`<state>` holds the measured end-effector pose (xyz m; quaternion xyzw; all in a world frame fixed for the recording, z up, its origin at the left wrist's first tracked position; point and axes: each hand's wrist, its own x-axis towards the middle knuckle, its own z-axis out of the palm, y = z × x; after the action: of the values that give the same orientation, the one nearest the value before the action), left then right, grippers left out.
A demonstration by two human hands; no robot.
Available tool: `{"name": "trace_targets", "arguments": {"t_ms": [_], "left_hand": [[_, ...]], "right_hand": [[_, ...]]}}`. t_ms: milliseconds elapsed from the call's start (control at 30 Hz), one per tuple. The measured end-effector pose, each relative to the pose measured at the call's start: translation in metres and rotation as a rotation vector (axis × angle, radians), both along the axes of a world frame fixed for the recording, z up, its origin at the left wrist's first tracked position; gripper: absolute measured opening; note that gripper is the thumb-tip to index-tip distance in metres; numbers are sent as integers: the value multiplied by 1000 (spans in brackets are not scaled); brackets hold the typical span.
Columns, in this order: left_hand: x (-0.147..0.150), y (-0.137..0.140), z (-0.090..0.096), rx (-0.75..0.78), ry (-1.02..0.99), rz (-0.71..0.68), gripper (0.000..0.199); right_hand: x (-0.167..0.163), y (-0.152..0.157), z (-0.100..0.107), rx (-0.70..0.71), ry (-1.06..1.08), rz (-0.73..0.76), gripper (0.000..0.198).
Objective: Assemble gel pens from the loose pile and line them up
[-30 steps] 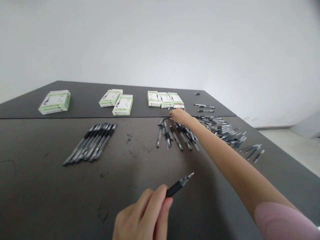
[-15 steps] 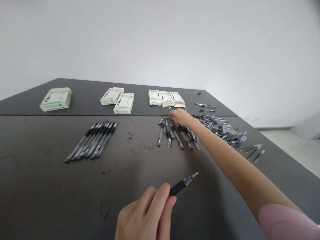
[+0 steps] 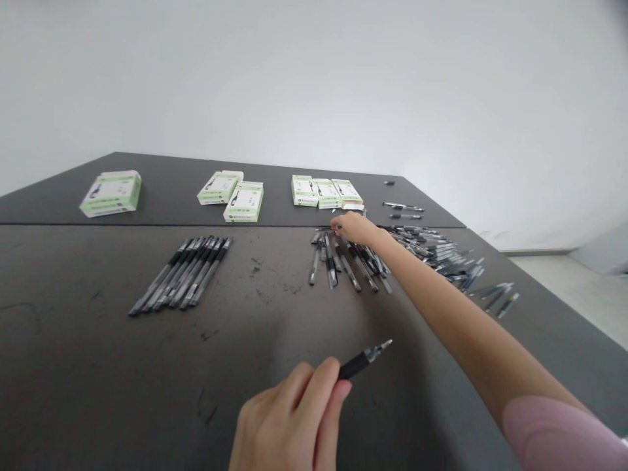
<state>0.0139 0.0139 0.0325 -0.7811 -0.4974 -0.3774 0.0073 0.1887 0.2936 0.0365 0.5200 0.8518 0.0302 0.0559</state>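
In the near middle, my left hand point(image 3: 289, 418) grips an uncapped pen point(image 3: 360, 363), its bare tip pointing right and slightly up. My right hand point(image 3: 356, 227) reaches far forward to the back edge of some scattered pens point(image 3: 362, 265). Its fingers are pinched together at a small dark item that I cannot make out, beside a thin dark piece lying to their left. A larger heap of clear-barrelled pens point(image 3: 436, 252) lies right of this hand, partly behind the forearm. On the left, several capped pens point(image 3: 184, 275) lie side by side in a slanted row.
Across the seam on the dark table point(image 3: 161, 366) lie a green-white box point(image 3: 112, 193) at left, two more boxes point(image 3: 244, 201) and a group of three boxes point(image 3: 328, 193). Loose pens point(image 3: 405, 207) and a small black piece point(image 3: 389, 183) lie at the back right.
My left hand has moved slightly right and up with the pen. My right hand has shifted barely to the left, its fingers still pinched by the scattered pens.
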Motion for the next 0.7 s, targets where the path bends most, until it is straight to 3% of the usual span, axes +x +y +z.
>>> {"name": "trace_targets", "arguments": {"t_ms": [233,367,433,533,700], "left_hand": [[-3,3,-1,26,3,40,19],[-6,5,0,39,15,67,20],[-7,5,1,37,40,77,21],[-5,6,1,18,101,36,23],[-2,6,-7,-4,193,-1,24]], "right_hand": [[6,-29,26,120,102,9,26],[32,-97,40,184,258,58,29],[47,-142,37,135,365,100,25],[63,-202,27,13,362,117,25],[69,-241,12,-60,272,145,33]]}}
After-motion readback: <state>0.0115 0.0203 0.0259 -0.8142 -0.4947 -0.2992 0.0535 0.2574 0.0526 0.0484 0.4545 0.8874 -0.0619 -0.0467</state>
